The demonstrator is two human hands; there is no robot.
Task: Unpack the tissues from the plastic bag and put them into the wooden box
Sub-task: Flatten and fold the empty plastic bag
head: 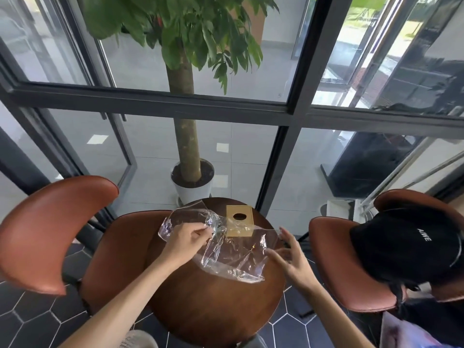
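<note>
A light wooden box [239, 221] with an oval slot in its lid stands at the far side of the round dark wooden table [216, 312]. A crumpled clear plastic bag [231, 259] is spread over the table and partly over the box's front. My left hand [187, 241] pinches the bag's left part, lifted off the table. My right hand [288, 257] hovers at the bag's right edge, fingers spread, touching or almost touching the film. I see no tissues; the bag looks empty.
Brown leather chairs stand left [50, 232] and right [346, 262] of the table. A person in a black cap [404, 244] sits at the right. A potted tree [192, 177] stands behind the table in front of glass walls.
</note>
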